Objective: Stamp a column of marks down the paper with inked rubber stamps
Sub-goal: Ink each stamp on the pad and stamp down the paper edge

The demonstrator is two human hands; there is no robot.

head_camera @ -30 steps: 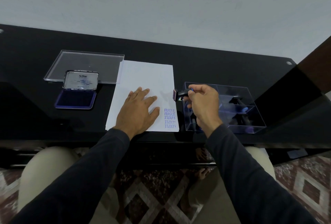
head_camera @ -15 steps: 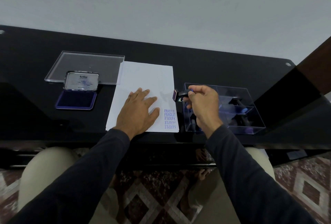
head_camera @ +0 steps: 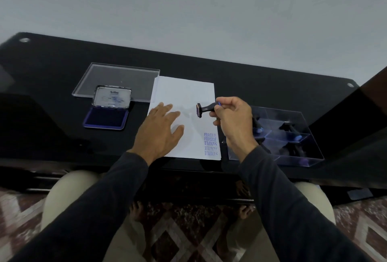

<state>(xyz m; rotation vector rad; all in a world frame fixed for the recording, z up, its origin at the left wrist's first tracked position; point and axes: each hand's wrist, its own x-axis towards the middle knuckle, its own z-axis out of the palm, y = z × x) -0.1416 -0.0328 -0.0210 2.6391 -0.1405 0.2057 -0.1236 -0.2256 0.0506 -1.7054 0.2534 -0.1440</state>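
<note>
Left hand (head_camera: 160, 130) lies flat on paper (head_camera: 184, 96); right hand (head_camera: 234, 117) pinches rubber stamp (head_camera: 204, 109).

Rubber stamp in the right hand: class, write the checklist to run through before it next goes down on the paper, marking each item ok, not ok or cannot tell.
1. Black-handled rubber stamp gripped by right hand: ok.
2. White paper sheet pinned flat by open left hand: ok.
3. Blue ink pad lid open: ok.
4. Stamp face inked enough: cannot tell.
5. Blank paper above the blue FRAGILE marks: ok.
6. Stamp face turned down toward paper: not ok, it faces sideways.
</note>
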